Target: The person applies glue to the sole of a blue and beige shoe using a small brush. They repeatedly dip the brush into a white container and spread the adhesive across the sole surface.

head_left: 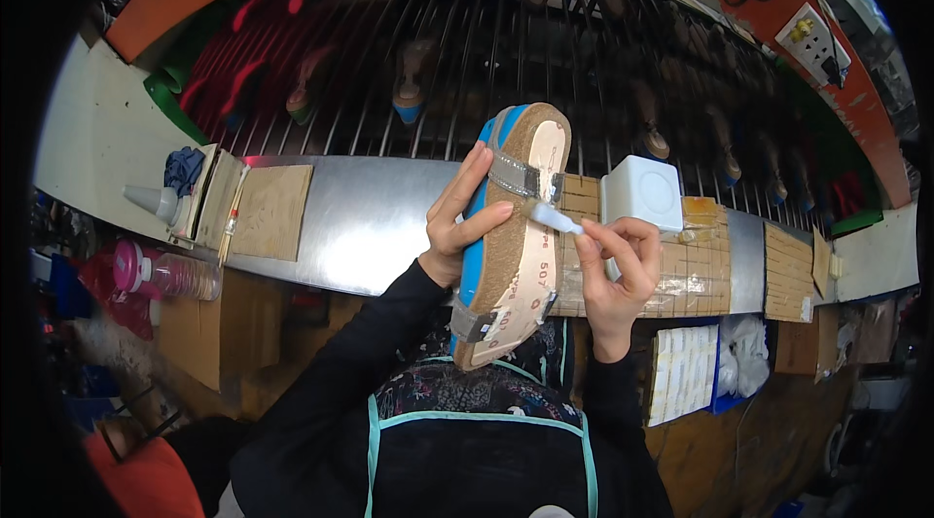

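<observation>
— Cork-brown board on a blue last (pixel 474 255): that is the head view's centre, the shoe form held upright over the metal bench (pixel 360 216), sole side turned to the person.

— Who holds it?

— The left hand (pixel 457 221), fingers wrapped round the blue edge, a firm grip. The right hand (pixel 615 260) pinches a small white applicator (pixel 556 217), its tip touching the insole board (pixel 525 265) just below the silver strap (pixel 513 175) near the toe.

— How far along does it look?

— Early to middle, I judge. Both straps, the upper one and the one near the heel (pixel 470 321), already lie across the board, so the fitting seems done. The applicator sits only at the upper strap; the lower end looks untouched, though I cannot see any wet trace to be sure.

— Anything else nearby?

— A white square box (pixel 642 189) on the bench behind the right hand, a pink-capped bottle (pixel 165 273) off to the left, and more lasts on the dark rack (pixel 545 41) above.
</observation>
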Tool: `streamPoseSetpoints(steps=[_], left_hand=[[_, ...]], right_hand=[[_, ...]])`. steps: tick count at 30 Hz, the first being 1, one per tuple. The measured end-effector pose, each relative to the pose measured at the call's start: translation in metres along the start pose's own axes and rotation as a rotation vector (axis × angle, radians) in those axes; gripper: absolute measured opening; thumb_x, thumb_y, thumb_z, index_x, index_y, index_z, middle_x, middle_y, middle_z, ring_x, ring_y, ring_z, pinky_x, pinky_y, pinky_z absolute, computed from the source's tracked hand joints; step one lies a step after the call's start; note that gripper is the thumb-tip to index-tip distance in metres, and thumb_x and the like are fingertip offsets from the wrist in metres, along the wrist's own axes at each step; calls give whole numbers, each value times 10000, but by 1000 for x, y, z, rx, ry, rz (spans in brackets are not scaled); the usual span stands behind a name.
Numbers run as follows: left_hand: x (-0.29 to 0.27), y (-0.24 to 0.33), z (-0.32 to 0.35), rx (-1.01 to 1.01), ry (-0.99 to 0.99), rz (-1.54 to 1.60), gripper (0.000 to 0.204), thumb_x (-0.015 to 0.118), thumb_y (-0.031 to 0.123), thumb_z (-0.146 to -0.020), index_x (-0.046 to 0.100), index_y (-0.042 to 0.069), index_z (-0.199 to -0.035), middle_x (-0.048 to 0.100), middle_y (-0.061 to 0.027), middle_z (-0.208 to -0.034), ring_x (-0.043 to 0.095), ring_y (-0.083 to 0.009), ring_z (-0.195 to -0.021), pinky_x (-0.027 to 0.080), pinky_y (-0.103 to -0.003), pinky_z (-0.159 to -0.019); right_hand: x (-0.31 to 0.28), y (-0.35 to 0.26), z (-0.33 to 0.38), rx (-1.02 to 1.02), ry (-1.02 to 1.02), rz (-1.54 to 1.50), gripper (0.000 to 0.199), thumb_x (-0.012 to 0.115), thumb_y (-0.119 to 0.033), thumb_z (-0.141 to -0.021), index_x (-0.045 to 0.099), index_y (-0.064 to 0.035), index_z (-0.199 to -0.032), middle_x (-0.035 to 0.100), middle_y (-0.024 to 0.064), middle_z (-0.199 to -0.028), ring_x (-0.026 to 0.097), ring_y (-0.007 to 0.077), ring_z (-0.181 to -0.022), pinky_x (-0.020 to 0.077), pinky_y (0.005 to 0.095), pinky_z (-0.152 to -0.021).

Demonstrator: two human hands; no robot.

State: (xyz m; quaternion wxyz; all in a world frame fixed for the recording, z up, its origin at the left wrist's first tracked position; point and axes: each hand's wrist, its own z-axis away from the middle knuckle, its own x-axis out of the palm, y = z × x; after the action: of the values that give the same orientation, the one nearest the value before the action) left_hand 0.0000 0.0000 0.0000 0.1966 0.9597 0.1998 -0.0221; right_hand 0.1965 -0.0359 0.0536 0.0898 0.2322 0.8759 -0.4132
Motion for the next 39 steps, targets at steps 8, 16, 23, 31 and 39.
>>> streamPoseSetpoints(steps=[8, 16, 23, 31, 39], left_hand=[[9, -4, -3, 3, 15, -22, 493, 809, 128, -689, 614, 223, -1131, 467, -193, -1424, 465, -410, -1298, 460, -469, -1039], [21, -2, -15, -48, 21, -29, 499, 809, 159, -696, 624, 217, -1155, 478, -203, -1411, 482, -404, -1286, 455, -453, -1044], [31, -5, -20, -47, 38, -74, 486, 806, 165, -707, 634, 210, -1159, 484, -203, -1408, 491, -396, -1281, 462, -444, -1038], [34, -10, -19, -66, 52, -118, 495, 815, 182, -700, 638, 214, -1161, 487, -181, -1412, 501, -381, -1275, 470, -419, -1034], [32, -7, -18, -77, 66, -276, 498, 808, 250, -728, 635, 233, -1194, 419, -157, -1480, 338, -418, -1386, 238, -622, -1114]], right_hand=[[-11, -2, 11, 113, -64, -168, 161, 767, -47, -777, 751, -45, -937, 551, 37, -890, 499, 129, -737, 408, 243, -633], [-17, -3, 23, 95, -20, -192, 198, 775, -30, -763, 745, -39, -959, 543, 46, -908, 540, 148, -792, 424, 247, -651], [-19, -4, 30, -28, 66, -41, 239, 807, -60, -722, 762, -108, -951, 554, 27, -868, 526, 179, -767, 395, 286, -700], [-32, -10, 31, -259, 57, 181, 284, 828, -79, -669, 766, -134, -941, 558, 17, -879, 509, 181, -805, 367, 315, -731], [-15, 4, -10, 134, 118, 16, 140, 760, -42, -790, 743, -37, -929, 534, 55, -934, 497, 133, -727, 411, 242, -600]])
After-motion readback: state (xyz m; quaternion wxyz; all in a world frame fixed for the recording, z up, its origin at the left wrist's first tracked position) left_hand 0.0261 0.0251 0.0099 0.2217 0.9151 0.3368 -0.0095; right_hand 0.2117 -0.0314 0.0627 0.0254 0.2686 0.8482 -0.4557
